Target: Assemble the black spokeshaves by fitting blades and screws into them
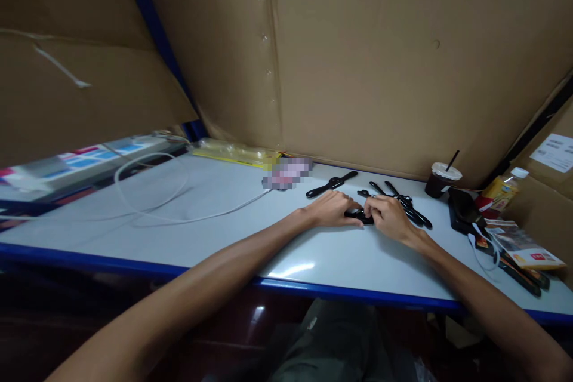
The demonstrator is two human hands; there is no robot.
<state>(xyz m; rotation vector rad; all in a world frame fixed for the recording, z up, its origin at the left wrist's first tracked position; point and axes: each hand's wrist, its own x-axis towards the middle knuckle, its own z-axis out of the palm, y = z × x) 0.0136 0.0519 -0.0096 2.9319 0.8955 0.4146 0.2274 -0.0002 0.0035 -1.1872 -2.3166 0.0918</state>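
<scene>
A black spokeshave [368, 220] lies across the white tabletop, partly covered by both hands. My left hand [333, 209] is closed around its left handle, the thumb stretched along the near side. Bent fingers of my right hand [388, 215] press together on its middle; whether they pinch a small part there is hidden. Just beyond my right fingers a small black piece [364, 193] shows. Another black spokeshave [332, 183] rests farther back on the left. Right of my hands, several more black spokeshaves [409, 203] lie crossed together.
A lidded cup with a straw [442, 179], a bottle [504, 188], a black phone-like device [465, 206] and a packet [523, 243] stand or lie at the right. A white cable [215, 215] loops over the left. Cardboard [358, 71] walls the back; a blue edge [313, 288] borders the front.
</scene>
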